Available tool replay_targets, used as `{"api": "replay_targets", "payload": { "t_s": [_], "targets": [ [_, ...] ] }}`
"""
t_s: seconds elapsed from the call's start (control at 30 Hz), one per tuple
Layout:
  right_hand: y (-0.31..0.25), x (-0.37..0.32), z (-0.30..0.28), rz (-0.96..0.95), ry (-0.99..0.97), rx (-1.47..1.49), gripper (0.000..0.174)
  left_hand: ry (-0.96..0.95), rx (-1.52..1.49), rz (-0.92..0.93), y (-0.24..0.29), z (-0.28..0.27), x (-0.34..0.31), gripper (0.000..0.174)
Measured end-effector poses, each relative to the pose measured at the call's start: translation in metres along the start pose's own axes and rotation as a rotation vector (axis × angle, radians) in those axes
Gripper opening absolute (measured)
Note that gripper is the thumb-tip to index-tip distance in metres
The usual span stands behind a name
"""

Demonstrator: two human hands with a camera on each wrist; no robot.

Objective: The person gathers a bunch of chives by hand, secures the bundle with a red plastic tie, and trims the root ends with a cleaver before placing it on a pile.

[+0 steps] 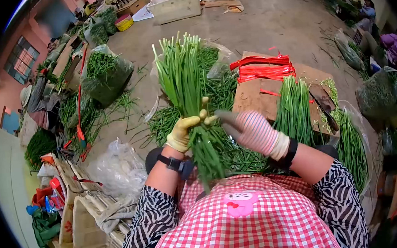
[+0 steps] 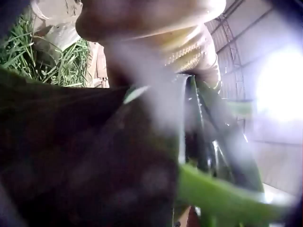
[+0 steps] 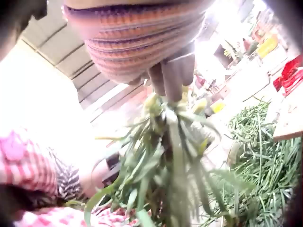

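Observation:
A bunch of long green stalks (image 1: 182,78) stands upright in the head view, pale cut ends at the top and leaves drooping below. My left hand (image 1: 184,131), in a yellowish glove, grips it round the middle. My right hand (image 1: 256,131), in a striped glove with grey fingers, is just right of the bunch, its fingers extended toward the left fingertips. In the right wrist view the grey fingers (image 3: 173,78) are at the top of the hanging leaves (image 3: 161,156); whether they touch is unclear. Dark blurred leaves fill much of the left wrist view.
Loose stalks (image 1: 253,154) lie in a heap before me. At the right, a board (image 1: 253,101) bears red ties (image 1: 265,68), with another bunch (image 1: 294,111) and a dark blade (image 1: 324,108). Clear plastic (image 1: 120,171) and a crate (image 1: 92,228) are at the left.

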State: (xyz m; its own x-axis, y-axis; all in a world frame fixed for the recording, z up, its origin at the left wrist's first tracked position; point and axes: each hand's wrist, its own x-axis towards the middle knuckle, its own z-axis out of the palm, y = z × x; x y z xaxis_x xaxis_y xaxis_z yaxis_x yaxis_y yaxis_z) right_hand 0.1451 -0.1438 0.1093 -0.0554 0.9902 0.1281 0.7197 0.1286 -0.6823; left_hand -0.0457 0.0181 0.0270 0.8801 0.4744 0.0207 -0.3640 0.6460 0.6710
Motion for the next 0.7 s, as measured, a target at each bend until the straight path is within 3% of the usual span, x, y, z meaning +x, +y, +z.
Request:
{"api": "replay_targets", "payload": {
  "t_s": [0.03,0.1,0.17,0.2,0.27,0.3,0.33,0.37,0.43,0.47,0.57,0.6,0.7],
  "targets": [
    [0.031,0.002,0.004,-0.011,0.285,0.082,0.053,-0.048,-0.026,-0.043,0.003,0.002,-0.004,0.079],
    [0.037,0.031,-0.035,0.275,0.404,0.354,0.069,-0.093,0.042,-0.072,-0.002,0.0,-0.005,0.081],
    [0.058,0.061,-0.044,0.197,0.365,0.582,0.066,-0.09,0.13,-0.164,-0.002,0.011,-0.007,0.085],
    [0.059,0.073,-0.039,0.277,0.405,0.626,0.061,-0.126,0.185,-0.166,-0.009,0.003,-0.004,0.088],
    [0.072,0.086,-0.04,0.225,0.252,0.536,0.059,-0.125,0.288,-0.234,-0.009,0.008,-0.002,0.09],
    [0.078,0.086,-0.035,0.177,0.292,0.459,0.055,-0.124,0.328,-0.255,-0.011,0.006,-0.002,0.091],
    [0.083,0.086,-0.03,0.132,0.334,0.38,0.051,-0.136,0.343,-0.239,-0.012,0.002,-0.002,0.07],
    [0.083,0.083,-0.032,0.206,0.281,0.426,0.056,-0.145,0.358,-0.22,-0.011,0.002,-0.002,0.05],
    [0.07,0.07,-0.044,0.352,0.172,0.518,0.065,-0.169,0.336,-0.194,-0.009,0.003,-0.002,0.057],
    [0.05,0.058,-0.05,0.341,0.188,0.653,0.051,-0.145,0.338,-0.193,-0.01,0.001,-0.005,0.06],
    [0.064,0.053,-0.051,0.379,0.1,0.759,0.033,-0.119,0.359,-0.208,-0.012,-0.011,-0.003,0.066],
    [0.063,0.048,-0.048,0.386,0.123,0.875,0.019,-0.116,0.366,-0.215,-0.013,-0.014,-0.002,0.068],
    [0.072,0.045,-0.035,0.322,0.244,1.072,0.022,-0.092,0.383,-0.191,-0.014,-0.016,-0.001,0.067]
  ]
}}
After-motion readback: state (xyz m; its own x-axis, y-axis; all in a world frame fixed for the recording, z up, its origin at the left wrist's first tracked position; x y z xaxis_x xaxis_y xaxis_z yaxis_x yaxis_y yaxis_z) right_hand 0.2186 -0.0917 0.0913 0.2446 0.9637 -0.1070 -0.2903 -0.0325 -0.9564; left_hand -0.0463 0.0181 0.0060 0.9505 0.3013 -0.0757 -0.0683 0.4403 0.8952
